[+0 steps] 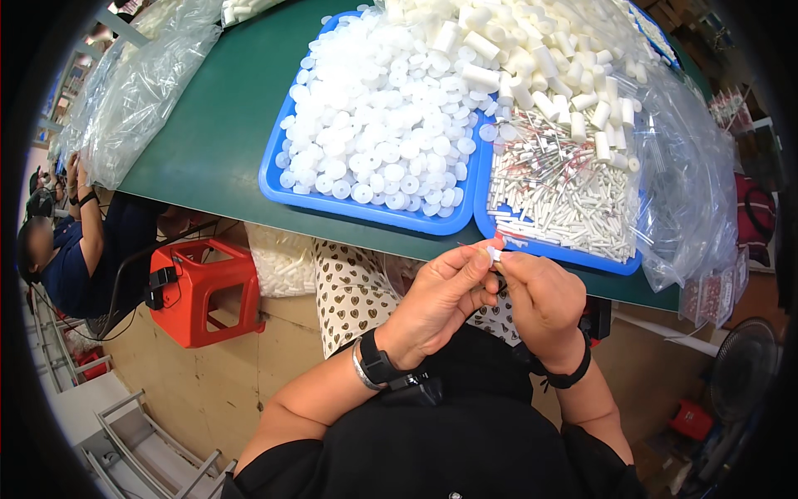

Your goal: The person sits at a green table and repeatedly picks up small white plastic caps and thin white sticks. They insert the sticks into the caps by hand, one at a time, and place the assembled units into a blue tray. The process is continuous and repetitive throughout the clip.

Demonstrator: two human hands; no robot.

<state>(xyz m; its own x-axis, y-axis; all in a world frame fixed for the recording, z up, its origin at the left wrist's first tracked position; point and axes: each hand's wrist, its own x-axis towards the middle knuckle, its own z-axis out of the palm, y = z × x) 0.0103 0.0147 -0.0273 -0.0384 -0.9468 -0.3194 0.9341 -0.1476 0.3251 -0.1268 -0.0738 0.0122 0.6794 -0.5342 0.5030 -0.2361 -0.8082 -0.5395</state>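
In front of the table edge, both hands meet at a small white part (495, 254), whose exact shape is mostly covered by fingertips. My left hand (436, 303) is closed, pinching it between thumb and forefinger. My right hand (544, 303) is also closed, its fingertips pressed on the same part from the right. Just beyond the hands lies a blue tray (573, 256) of thin white tubes (573, 200), with metal pins and reddish bits (540, 154) among them. A larger blue tray (332, 208) to the left holds many translucent white discs (382, 125) with centre holes.
White foam-like cylinders (532, 50) are heaped behind the small tray. Clear plastic bags (682, 183) lie at the right and another bag (150, 91) at the far left of the green table (208, 150). A red stool (204, 291) and a seated person (75, 249) are to the left.
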